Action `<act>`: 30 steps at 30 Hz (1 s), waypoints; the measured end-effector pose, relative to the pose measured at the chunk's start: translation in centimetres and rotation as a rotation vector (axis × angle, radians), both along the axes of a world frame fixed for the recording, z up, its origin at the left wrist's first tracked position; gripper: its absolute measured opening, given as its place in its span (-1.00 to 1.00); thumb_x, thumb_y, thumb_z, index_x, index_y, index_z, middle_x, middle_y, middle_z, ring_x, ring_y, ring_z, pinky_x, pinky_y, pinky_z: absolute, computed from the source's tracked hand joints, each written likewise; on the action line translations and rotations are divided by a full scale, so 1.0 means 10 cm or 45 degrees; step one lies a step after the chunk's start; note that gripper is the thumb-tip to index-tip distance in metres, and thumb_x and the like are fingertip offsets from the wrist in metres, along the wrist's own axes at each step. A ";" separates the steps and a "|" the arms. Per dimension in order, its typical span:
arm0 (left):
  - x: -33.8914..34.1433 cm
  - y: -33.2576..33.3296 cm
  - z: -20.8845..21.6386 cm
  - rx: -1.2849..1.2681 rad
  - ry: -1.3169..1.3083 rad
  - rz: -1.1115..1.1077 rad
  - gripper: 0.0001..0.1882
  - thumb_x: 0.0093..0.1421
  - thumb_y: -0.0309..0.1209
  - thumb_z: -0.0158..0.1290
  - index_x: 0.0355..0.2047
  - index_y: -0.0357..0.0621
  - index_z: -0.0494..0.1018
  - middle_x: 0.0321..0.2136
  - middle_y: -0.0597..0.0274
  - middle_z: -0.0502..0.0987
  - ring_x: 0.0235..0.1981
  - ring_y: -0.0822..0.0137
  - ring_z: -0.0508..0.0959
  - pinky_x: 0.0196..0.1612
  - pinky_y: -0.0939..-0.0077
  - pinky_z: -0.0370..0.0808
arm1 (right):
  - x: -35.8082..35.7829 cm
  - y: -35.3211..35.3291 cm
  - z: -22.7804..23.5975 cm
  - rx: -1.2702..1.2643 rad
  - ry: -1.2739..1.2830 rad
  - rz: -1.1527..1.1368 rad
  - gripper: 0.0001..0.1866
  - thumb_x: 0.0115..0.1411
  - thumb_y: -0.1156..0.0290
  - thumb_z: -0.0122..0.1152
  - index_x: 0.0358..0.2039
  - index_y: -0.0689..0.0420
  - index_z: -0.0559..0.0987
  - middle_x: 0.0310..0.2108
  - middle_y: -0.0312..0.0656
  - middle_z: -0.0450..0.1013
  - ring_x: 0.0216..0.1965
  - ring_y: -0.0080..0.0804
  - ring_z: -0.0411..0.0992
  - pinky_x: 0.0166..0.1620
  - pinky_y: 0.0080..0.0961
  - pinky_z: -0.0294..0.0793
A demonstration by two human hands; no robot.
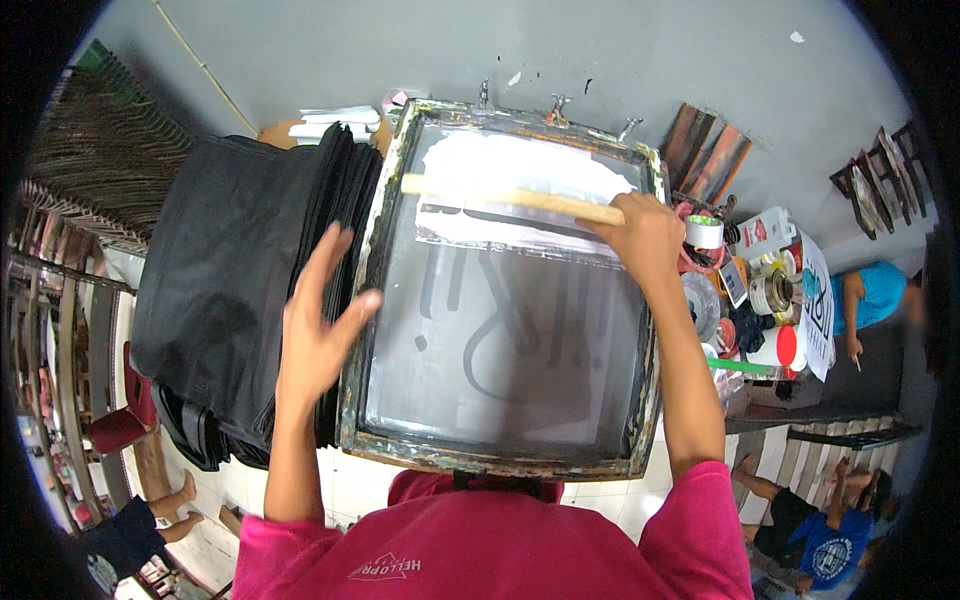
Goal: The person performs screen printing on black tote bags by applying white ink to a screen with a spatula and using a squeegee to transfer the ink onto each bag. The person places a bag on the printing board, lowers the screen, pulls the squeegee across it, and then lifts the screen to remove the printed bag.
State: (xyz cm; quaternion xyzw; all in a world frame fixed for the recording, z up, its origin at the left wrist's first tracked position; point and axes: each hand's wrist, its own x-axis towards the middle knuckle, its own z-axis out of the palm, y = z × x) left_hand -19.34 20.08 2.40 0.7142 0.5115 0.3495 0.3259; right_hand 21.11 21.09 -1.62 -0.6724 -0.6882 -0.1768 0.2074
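Fronting a grey wall (680, 50), a framed screen (530, 425) lies beneath the squeegee (560, 205) the right hand (648, 238) clasps, left hand (320, 325) spread.

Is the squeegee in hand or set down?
In hand: the right hand grips the right end of the squeegee; the left hand is open, apart from it.

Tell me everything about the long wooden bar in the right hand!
The wooden bar looks smooth, pale tan and straight. It crosses the far half of the framed screen, its right end slightly nearer the person. The right hand grips that end; the left hand doesn't touch it. Its underside is hidden.
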 end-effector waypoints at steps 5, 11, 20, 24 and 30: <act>-0.55 -0.87 -0.26 -0.272 0.249 -0.035 0.13 -0.02 -0.08 0.43 0.44 -0.26 0.10 0.38 -0.25 0.22 0.43 -0.12 0.21 0.47 -0.07 0.03 | 0.18 0.61 0.10 -0.246 -0.021 -0.108 -0.38 -0.10 -0.28 0.46 -0.40 0.10 0.71 -0.43 -0.08 0.63 -0.36 -0.04 0.62 -0.28 -0.10 0.57; -0.81 -1.52 -0.65 -0.107 0.697 -0.137 0.52 -0.37 -0.07 0.60 0.48 -0.22 -0.13 0.49 -0.32 -0.12 0.51 -0.23 -0.08 0.48 -0.28 -0.27 | 0.39 1.29 0.22 -0.592 0.041 -0.149 -0.23 -0.16 -0.32 0.49 -0.22 0.16 0.72 -0.30 0.06 0.63 -0.19 0.04 0.61 -0.09 -0.03 0.57; -0.92 -1.49 -1.04 0.254 0.671 -0.112 0.38 -0.23 0.03 0.53 0.48 -0.12 -0.06 0.46 -0.35 -0.04 0.50 -0.22 -0.01 0.46 -0.34 -0.17 | 0.57 1.48 0.01 -0.264 0.018 -0.045 -0.11 -0.15 -0.22 0.56 0.07 0.17 0.62 0.07 0.08 0.50 0.17 0.02 0.41 0.25 -0.08 0.33; -1.04 -1.45 -1.26 0.506 0.697 -0.153 0.34 -0.18 0.21 0.45 0.46 -0.14 0.00 0.44 -0.32 0.03 0.47 -0.22 0.07 0.44 -0.34 -0.13 | 0.48 1.02 0.34 -0.023 0.087 -0.013 -0.22 0.11 -0.15 0.41 0.18 0.16 0.54 0.20 0.04 0.44 0.26 -0.02 0.33 0.30 -0.11 0.27; -1.18 -1.48 -1.28 0.905 0.597 -0.035 0.44 -0.18 0.41 0.33 0.49 -0.16 -0.09 0.44 -0.28 0.06 0.46 -0.22 0.10 0.43 -0.32 -0.12 | -0.30 -0.85 1.51 0.187 0.288 0.234 -0.53 0.19 0.19 0.42 0.02 0.22 0.61 0.09 -0.01 0.51 0.13 -0.01 0.43 0.16 -0.18 0.43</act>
